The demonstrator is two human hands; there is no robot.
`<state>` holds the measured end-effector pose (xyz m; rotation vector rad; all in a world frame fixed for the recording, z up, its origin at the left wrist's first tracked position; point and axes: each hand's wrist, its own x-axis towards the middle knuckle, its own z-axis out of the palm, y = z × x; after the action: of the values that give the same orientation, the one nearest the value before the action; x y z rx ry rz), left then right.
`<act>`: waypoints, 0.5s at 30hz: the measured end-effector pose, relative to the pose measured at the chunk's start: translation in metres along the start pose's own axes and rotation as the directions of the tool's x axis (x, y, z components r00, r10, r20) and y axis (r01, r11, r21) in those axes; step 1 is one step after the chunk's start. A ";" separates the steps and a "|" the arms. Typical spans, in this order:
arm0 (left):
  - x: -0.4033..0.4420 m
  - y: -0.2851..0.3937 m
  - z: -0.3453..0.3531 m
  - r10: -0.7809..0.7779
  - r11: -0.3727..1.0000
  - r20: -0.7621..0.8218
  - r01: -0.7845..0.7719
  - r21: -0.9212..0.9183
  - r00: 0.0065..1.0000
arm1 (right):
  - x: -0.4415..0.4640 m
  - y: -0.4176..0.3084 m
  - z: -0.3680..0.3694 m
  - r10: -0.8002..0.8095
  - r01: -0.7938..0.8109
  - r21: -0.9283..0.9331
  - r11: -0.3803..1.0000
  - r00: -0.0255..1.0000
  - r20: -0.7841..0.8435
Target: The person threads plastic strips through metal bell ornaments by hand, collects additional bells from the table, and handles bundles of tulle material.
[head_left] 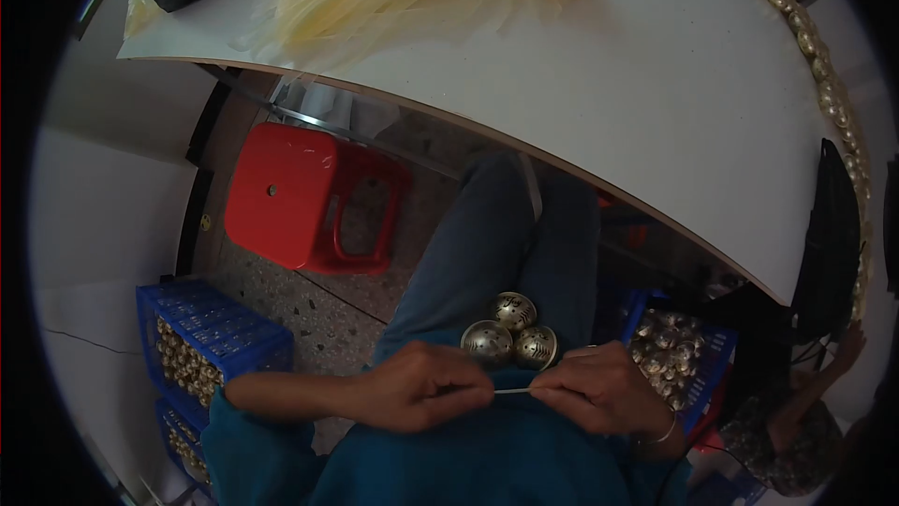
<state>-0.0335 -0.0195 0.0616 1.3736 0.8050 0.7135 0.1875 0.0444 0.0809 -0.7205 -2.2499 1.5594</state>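
Gripping a thin pale cord [512, 391], we pinch it between thumb and fingers of the left hand [421, 386] and of the right hand [595, 389]; both grips are closed, and the exposed span lies straight between them. Three metallic jingle bells [486, 343] rest clustered on the jeans [478, 234], just beyond the hands. We cannot tell whether the cord is attached to them.

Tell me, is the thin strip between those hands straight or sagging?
Straight: the strip shows no sag between the left hand and right hand.
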 end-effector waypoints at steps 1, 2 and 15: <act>-0.005 -0.003 -0.004 -0.006 1.000 0.008 0.006 -0.005 1.000 | -0.004 0.001 0.000 0.012 -0.012 -0.007 1.000 1.000 0.005; -0.012 -0.009 -0.013 -0.203 0.974 -0.075 0.193 -0.119 0.976 | -0.017 0.008 -0.012 0.017 -0.017 -0.006 1.000 1.000 -0.002; 0.108 -0.092 -0.057 0.195 0.668 -0.388 0.168 0.725 0.901 | -0.256 0.178 -0.022 0.540 -0.927 -0.242 0.286 0.365 -0.759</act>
<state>-0.0231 0.0944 -0.0393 1.9924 1.5828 0.7450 0.4501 -0.0326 -0.0691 -2.4705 -1.9369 0.4540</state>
